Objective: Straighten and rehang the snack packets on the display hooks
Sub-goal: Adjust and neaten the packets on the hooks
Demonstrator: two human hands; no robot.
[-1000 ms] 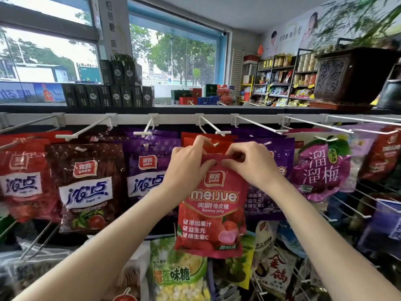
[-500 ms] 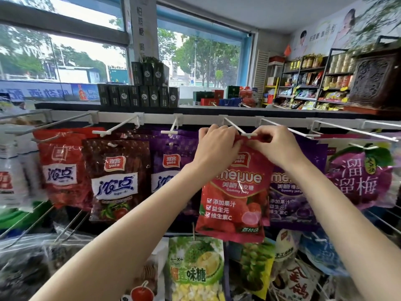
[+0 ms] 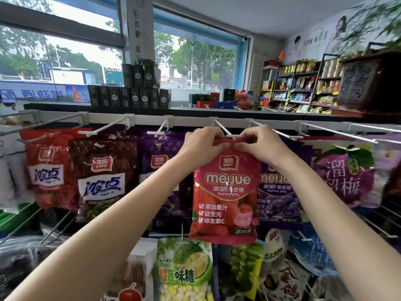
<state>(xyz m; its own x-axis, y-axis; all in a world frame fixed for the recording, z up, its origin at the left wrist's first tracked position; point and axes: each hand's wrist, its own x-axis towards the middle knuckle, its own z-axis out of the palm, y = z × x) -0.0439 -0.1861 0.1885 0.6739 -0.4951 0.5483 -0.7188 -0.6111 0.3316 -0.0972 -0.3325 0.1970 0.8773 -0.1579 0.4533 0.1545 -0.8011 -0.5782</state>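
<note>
Along the shop's rail (image 3: 195, 121), both hands, left (image 3: 204, 146) and right (image 3: 258, 144), are pinching the red packet's (image 3: 225, 192) top just under the hook (image 3: 233, 135) tip, probably needing its hole slid on next.

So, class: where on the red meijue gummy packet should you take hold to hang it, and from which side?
Pinch the flat sealed top strip of the red meijue packet from the front, left hand and right hand either side of the middle. The bulging body hangs below; that leaves the middle open to the hook tip.
</note>
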